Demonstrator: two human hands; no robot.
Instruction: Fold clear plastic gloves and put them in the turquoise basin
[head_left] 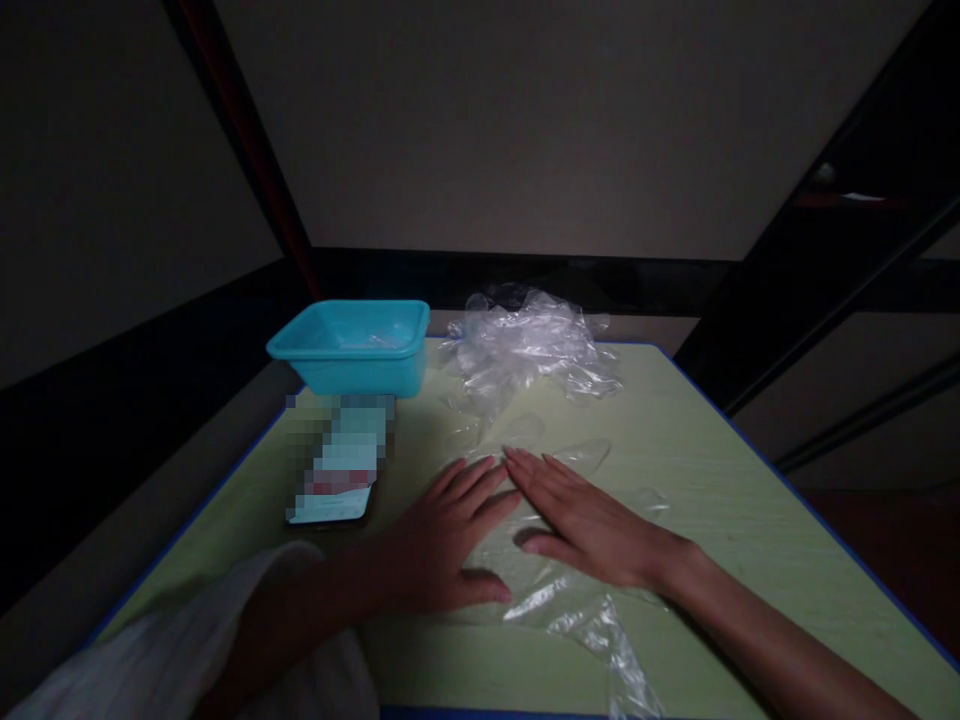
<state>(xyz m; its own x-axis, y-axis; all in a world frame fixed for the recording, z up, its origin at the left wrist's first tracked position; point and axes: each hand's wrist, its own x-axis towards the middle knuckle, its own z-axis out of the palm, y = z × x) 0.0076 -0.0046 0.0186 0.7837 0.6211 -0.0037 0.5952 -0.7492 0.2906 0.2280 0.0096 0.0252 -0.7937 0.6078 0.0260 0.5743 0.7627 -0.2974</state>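
A clear plastic disposable glove [559,600] is spread on the table in front of me, its finger shapes pointing away and a crumpled end trailing toward the near edge. My left hand [454,540] lies flat on its left part, fingers stretched out and thumb apart. From the right, my right hand [581,515] rests flat on the same plastic, fingers extended. The fingertips of both hands almost meet near the middle. Neither hand grips anything. Parts of the glove are hidden under my palms.
Behind the hands is a loose heap of clear plastic gloves [532,345]. A turquoise plastic basin [360,375] stands at the back left, with a lit phone [341,465], partly pixelated, before it. The pale green table [720,520] has a blue edge, and walls rise behind it.
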